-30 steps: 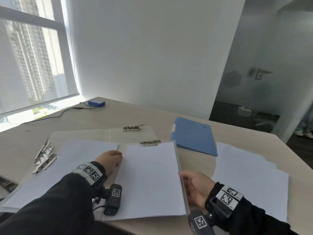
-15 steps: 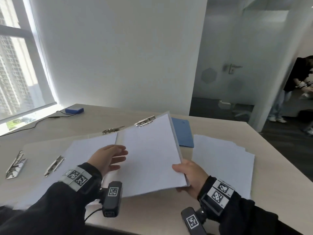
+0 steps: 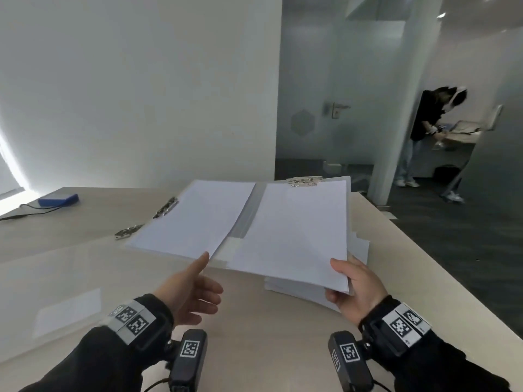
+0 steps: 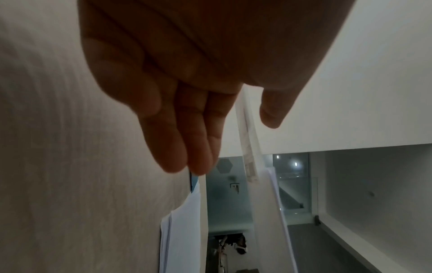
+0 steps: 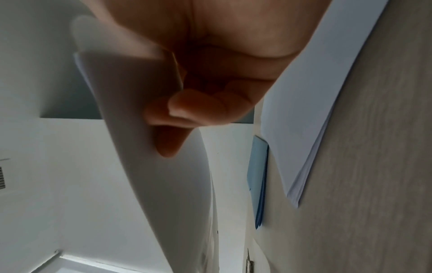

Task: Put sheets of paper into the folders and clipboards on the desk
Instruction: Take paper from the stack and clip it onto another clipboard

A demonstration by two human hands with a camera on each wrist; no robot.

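Our right hand (image 3: 357,290) pinches the near right corner of the open folder (image 3: 294,233), lifted off the counter (image 3: 254,321) above the loose paper stack (image 5: 311,103). Our left hand (image 3: 190,290) hangs open just left of it, holding nothing. The folder looks light but floppy, its sheets prone to sliding, so we judge it wants support under the spine.
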